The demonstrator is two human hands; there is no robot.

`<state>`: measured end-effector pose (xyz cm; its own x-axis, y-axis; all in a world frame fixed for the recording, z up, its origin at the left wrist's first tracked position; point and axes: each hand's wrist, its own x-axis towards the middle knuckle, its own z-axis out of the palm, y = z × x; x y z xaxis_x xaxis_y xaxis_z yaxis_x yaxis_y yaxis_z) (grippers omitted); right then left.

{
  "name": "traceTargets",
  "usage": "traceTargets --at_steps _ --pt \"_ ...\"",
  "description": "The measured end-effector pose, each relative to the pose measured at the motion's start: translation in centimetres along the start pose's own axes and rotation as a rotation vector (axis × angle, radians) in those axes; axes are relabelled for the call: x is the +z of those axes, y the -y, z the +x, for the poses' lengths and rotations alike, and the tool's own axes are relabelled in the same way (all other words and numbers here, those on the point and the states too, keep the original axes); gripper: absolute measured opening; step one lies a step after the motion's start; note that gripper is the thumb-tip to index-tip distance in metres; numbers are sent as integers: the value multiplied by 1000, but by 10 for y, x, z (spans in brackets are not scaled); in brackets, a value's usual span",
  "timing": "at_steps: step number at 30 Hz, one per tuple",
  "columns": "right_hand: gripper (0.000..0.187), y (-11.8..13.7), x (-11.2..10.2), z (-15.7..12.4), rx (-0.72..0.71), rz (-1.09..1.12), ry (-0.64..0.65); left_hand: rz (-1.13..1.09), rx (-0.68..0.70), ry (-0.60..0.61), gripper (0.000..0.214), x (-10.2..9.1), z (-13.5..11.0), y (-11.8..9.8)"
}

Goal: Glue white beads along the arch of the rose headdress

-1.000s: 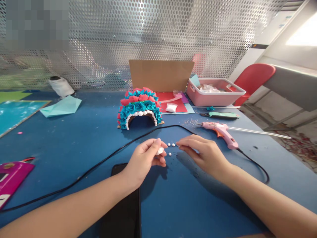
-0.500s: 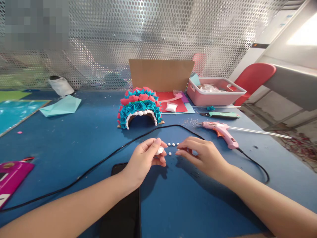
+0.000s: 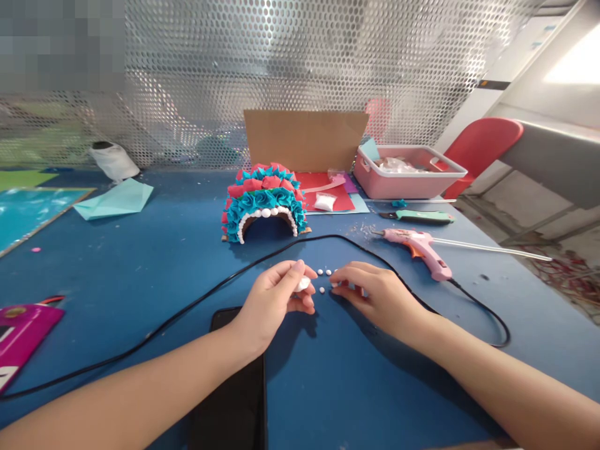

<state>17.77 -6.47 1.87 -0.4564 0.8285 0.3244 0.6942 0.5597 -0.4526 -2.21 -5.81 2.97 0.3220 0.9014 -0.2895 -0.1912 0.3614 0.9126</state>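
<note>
A lump of white clay (image 3: 302, 284) is pinched between the thumb and fingers of my left hand (image 3: 274, 300), just above the table. My right hand (image 3: 375, 290) has its thumb and forefinger closed around a small white clay ball (image 3: 334, 285), partly hidden by the fingertips. Between the hands, several little white balls (image 3: 322, 290) lie on the blue tabletop (image 3: 319, 387). Beyond them stands an arch (image 3: 267, 200) covered in red and blue paper flowers, its front edge lined with white beads.
A pink glue gun (image 3: 419, 247) lies at right, its black cord (image 3: 220, 287) looping across the table. Behind it are a green cutter (image 3: 424, 217) and a pink basket (image 3: 403, 184). A black phone (image 3: 234, 400) sits under my left forearm. Cardboard (image 3: 304, 140) stands at the back.
My right hand has shifted slightly left, toward the little balls, with the small white ball between its fingertips. My left hand stays in place with the clay lump.
</note>
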Motion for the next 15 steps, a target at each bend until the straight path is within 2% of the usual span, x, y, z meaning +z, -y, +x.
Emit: traceTargets --at_steps 8,15 --pt "15 -2 6 0 -44 -40 -28 -5 4 2 31 1 0 0" --pt "15 -2 8 -2 -21 -12 23 -2 -2 -7 30 1 0 0"
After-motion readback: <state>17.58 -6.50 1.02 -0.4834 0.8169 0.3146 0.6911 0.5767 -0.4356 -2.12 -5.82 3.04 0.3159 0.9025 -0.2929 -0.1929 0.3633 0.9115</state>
